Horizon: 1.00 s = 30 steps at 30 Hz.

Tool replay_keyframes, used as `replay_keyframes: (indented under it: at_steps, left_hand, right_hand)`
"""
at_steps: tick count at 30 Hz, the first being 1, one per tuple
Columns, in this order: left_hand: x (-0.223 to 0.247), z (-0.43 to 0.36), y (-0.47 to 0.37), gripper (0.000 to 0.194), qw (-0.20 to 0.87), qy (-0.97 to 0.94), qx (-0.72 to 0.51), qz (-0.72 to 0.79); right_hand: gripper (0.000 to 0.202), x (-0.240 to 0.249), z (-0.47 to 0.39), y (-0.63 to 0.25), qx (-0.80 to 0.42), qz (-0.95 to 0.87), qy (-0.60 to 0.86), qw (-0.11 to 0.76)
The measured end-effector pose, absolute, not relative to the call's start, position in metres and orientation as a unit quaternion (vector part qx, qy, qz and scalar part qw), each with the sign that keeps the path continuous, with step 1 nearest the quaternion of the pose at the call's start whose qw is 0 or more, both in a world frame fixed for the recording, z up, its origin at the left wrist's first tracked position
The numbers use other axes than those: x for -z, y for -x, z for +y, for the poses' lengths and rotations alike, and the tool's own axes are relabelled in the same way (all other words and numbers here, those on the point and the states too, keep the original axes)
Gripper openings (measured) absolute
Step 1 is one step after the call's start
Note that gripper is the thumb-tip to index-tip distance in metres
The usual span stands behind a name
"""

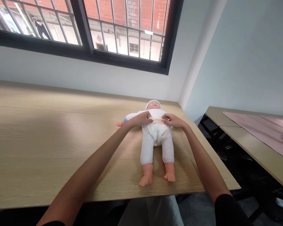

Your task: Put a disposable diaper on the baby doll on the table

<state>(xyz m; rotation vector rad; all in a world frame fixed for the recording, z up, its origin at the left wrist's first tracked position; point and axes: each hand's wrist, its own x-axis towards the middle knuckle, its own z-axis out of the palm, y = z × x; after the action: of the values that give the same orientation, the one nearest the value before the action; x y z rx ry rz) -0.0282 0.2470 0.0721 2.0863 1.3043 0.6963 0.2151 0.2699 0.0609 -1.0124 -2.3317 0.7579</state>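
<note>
A baby doll (157,138) in white clothes and a white cap lies on its back on the wooden table (49,141), feet toward me. A patterned diaper (157,131) is around its hips. My left hand (141,119) pinches the diaper's waistband at the doll's left side of the view. On the other side my right hand (172,120) grips the same waistband. Both arms reach forward over the table.
A barred window (85,28) runs along the far wall. To the right stands a second table (250,147) with a pink cloth (261,131) and part of another doll at the frame edge. A dark gap with table legs separates the tables.
</note>
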Motion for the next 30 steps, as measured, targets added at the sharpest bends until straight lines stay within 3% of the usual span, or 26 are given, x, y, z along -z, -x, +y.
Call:
replay_keyframes:
  at_steps: [3, 10, 19, 23, 30]
  left_hand:
    - [-0.074, 0.244, 0.024, 0.038, 0.255, -0.799, -0.292, 0.460]
    - [-0.075, 0.237, 0.014, 0.023, 0.222, -0.834, -0.271, 0.427]
    - [-0.072, 0.244, 0.025, 0.037, 0.351, -0.786, -0.293, 0.417]
    - [-0.077, 0.244, 0.030, 0.048, 0.342, -0.743, -0.336, 0.467]
    - [-0.080, 0.242, 0.032, 0.035, 0.332, -0.760, -0.288, 0.480]
  right_hand:
    - [0.029, -0.064, 0.266, -0.211, -0.273, -0.849, 0.364, 0.268]
    - [0.028, -0.064, 0.260, -0.200, -0.290, -0.845, 0.354, 0.277]
    - [0.034, -0.059, 0.261, -0.211, -0.305, -0.820, 0.374, 0.309]
    - [0.033, -0.042, 0.257, -0.223, -0.273, -0.797, 0.426, 0.330]
    - [0.036, -0.018, 0.254, -0.226, -0.276, -0.752, 0.440, 0.405]
